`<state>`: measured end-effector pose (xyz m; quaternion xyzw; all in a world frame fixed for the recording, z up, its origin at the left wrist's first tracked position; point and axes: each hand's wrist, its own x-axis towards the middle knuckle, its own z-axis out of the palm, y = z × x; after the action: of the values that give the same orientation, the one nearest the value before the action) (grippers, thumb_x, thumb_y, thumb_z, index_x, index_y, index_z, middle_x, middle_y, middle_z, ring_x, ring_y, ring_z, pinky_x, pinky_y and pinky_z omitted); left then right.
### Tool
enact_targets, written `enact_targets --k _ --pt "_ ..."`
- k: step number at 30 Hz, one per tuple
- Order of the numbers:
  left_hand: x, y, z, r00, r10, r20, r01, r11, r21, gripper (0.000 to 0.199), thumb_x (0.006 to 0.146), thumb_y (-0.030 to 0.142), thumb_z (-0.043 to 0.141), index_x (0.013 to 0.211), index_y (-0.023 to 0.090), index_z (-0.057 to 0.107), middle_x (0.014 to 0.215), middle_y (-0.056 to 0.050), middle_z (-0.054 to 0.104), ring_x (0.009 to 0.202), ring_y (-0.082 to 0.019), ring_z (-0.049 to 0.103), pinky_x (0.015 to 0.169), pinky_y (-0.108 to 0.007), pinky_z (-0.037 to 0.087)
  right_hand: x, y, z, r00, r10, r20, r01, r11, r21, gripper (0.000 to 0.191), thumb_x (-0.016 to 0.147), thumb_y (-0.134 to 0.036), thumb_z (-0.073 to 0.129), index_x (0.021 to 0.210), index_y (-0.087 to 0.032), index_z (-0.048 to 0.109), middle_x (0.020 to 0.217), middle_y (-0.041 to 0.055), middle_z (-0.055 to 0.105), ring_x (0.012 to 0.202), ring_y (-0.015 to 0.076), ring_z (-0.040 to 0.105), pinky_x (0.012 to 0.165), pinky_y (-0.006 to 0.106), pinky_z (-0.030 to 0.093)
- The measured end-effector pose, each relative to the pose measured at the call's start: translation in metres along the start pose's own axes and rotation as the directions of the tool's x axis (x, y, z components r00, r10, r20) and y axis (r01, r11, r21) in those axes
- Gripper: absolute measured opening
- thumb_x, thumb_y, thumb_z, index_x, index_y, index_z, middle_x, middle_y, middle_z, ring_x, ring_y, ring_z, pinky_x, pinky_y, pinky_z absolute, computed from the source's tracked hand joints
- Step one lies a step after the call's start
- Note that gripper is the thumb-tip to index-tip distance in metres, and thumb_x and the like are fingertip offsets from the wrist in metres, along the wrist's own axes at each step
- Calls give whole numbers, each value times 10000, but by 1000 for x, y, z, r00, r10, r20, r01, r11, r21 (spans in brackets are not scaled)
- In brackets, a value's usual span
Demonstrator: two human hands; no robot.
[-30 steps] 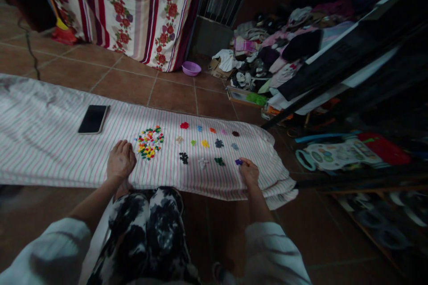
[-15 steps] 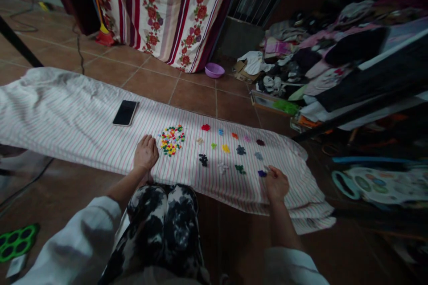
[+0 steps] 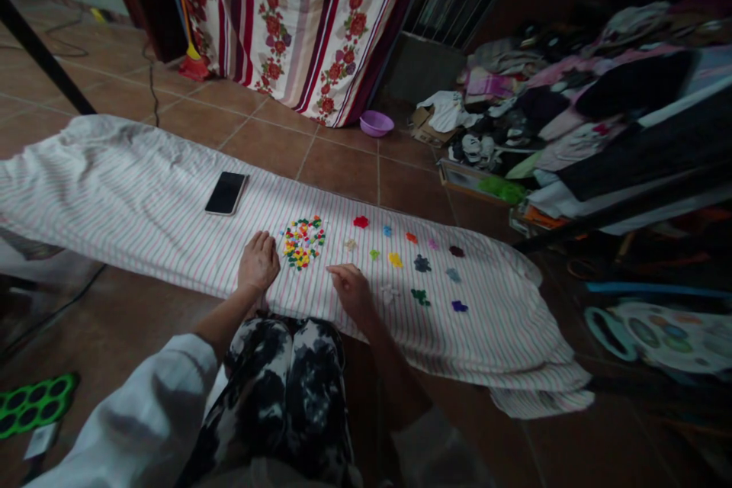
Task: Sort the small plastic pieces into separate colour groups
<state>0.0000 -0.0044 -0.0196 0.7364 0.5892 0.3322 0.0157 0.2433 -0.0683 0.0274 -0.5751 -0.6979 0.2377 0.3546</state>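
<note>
On the striped cloth (image 3: pixel 154 191) lies a round patch of small mixed-colour pieces (image 3: pixel 303 242), perhaps beads; their exact kind is too small to make out. My left hand (image 3: pixel 259 261) rests flat just left of this patch, fingers stretched out and holding nothing visible. To the patch's lower right is my right hand (image 3: pixel 351 291), index finger pointing left towards it, with nothing visible in the fingers. The right hand covers the spot of the black pieces. Single-colour piles stand in rows to the right, among them red (image 3: pixel 361 222), yellow (image 3: pixel 395 260), dark green (image 3: pixel 420 297) and purple (image 3: pixel 459 306).
A phone (image 3: pixel 226 193) lies on the cloth left of the patch. Beyond the cloth's far edge, a purple basin (image 3: pixel 376 123) sits on the tiled floor. Clothes (image 3: pixel 549 99) are heaped at the right. A green object with round holes (image 3: pixel 37 406) is at lower left.
My right hand has swung left from the purple pile to near the mixed patch, now hiding the black pile. My left hand stays beside the patch. The view has shifted slightly.
</note>
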Motion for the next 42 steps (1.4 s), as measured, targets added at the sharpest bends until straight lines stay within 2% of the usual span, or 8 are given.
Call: enact_targets --k 4,8,15,19,23,33,38,42 --pt "0 1 -2 1000 6 20 -6 999 35 338 879 193 388 1129 95 593 1256 -204 598 1293 -309 466 1075 -506 406 5 -13 38 991 -7 131 15 998 -64 320 888 -151 462 1039 -245 729 1008 64 663 952 181 626 880 304 497" --pt "0 3 -3 999 11 38 -13 998 65 333 888 183 382 1122 81 595 1254 -204 598 1300 -300 459 1096 -481 391 11 -12 55 988 -31 151 51 990 -129 350 892 -138 459 1113 -244 709 1022 61 643 972 169 614 883 276 495" --pt "0 3 -2 999 9 32 -11 997 72 324 885 176 393 1123 85 595 1260 -197 597 1296 -301 472 1091 -482 401 22 -6 60 988 -108 108 126 976 -177 395 911 -135 402 1199 -203 663 1063 98 635 1037 196 602 942 313 494" --pt "0 3 -1 999 32 17 -34 995 90 318 887 168 388 1112 77 594 1234 -199 611 1275 -304 491 1080 -477 414 23 -9 63 989 -122 79 134 978 -163 393 929 -166 397 1242 -213 630 1069 87 644 1044 191 599 959 310 485" --pt "0 2 0 999 34 -2 -33 996 85 314 881 165 393 1115 88 588 1225 -195 615 1274 -302 495 1070 -483 422 24 -17 69 991 -98 96 112 981 -159 337 924 -189 427 1164 -216 663 1045 75 644 995 184 608 923 299 492" --pt "0 2 0 1000 25 9 -25 998 57 320 865 156 394 1122 105 578 1236 -195 604 1290 -299 473 1071 -498 412 32 -33 76 992 -1 125 40 950 -309 196 908 -259 544 1056 -250 672 1003 49 635 952 183 601 852 283 478" --pt "0 2 -1 999 38 9 -38 998 58 320 869 154 394 1121 98 583 1231 -195 605 1284 -293 481 1081 -485 406 30 -36 79 996 -5 84 33 941 -336 162 908 -262 551 1020 -242 667 999 47 639 937 183 606 815 276 477" --pt "0 2 -1 999 45 5 -45 997 59 323 879 152 388 1124 91 589 1231 -199 608 1281 -294 486 1085 -488 405 26 -31 80 998 -37 42 47 957 -286 162 916 -266 542 1010 -240 671 999 40 657 948 175 612 833 264 471"
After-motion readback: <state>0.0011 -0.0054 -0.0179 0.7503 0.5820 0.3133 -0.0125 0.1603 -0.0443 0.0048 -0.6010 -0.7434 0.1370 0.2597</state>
